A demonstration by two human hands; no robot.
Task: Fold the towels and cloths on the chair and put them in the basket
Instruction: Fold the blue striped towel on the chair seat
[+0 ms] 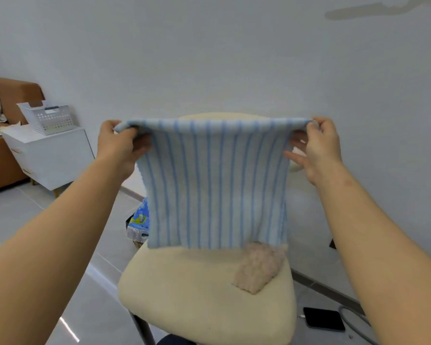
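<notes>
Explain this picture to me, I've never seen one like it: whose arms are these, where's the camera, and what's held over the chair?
There is no machine here. A person wears a camera on the head, looking forward and down, so both arms are their own. The left hand and right hand each pinch a top corner of a blue-striped towel, hanging spread above a cream chair. A pinkish cloth lies on the seat. The white basket sits on a white cabinet at far left; a dark phone lies on the floor.
</notes>
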